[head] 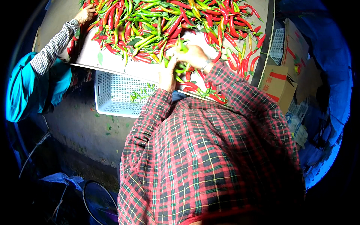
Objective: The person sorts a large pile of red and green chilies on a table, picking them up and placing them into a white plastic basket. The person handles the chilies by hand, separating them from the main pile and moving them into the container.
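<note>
In the head view, both of my hands are over the near edge of a pale table [112, 62] heaped with red and green chili peppers [152, 25]. My right hand [194, 54] pinches a yellow-green chili pepper [181, 47] at its fingertips. Just left of and nearer than it, my left hand [168, 76] is curled around several green chili peppers [182, 68]; glare and the fingers partly hide them. Loose red chili peppers [189, 85] lie beside my left hand. Below the table edge, a white plastic crate [118, 111] holds several green chilies [142, 94].
At left, another person's hand [84, 14] reaches into the pile; their teal garment [22, 87] shows below. A cardboard box [274, 84] stands right of the table's dark edge [265, 47], near another plastic crate [277, 46] and blue sheeting [332, 70]. Leaves lie on the floor [92, 129].
</note>
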The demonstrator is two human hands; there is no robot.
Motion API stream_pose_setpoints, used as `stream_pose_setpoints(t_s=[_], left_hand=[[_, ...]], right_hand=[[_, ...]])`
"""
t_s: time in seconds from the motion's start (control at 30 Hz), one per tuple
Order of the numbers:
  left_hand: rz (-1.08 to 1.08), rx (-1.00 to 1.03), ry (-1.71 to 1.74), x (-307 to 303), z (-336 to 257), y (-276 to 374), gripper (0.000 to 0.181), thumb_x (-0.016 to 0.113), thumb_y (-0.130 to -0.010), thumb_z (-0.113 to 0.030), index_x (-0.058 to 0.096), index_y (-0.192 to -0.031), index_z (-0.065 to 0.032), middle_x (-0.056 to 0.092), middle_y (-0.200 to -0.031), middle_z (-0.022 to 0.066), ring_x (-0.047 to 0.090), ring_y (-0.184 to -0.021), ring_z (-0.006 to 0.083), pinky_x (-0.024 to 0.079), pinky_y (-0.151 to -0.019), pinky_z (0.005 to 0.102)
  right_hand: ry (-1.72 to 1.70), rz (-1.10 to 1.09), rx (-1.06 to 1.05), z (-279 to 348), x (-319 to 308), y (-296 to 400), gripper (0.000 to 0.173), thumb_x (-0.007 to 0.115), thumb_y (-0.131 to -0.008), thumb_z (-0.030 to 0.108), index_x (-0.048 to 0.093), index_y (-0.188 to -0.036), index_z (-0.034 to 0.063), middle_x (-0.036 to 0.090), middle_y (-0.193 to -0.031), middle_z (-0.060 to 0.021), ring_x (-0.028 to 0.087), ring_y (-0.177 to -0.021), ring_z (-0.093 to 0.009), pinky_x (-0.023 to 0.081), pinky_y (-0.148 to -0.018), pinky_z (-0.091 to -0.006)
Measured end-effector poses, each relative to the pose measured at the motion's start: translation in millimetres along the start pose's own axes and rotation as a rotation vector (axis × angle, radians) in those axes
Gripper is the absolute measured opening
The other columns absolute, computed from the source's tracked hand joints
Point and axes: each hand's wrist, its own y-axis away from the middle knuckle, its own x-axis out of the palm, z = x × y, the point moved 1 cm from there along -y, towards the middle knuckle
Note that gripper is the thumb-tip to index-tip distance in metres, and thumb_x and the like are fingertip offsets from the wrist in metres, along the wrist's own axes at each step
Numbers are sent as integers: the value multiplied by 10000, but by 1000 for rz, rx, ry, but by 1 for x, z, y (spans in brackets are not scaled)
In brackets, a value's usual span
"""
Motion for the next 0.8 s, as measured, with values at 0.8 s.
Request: stream_pose_setpoints(t_s=[0.8], left_hand=[[494, 69, 558, -121, -55, 52, 436, 633, -809, -381, 522, -1144, -125, 493, -1084, 118, 473, -989, 277, 491, -688, 413]], right_hand=[[543, -13, -742, 48, 30, 32, 265, 524, -844, 118, 580, -1085, 24, 610, -906, -171, 603, -847, -333, 490, -742, -405]])
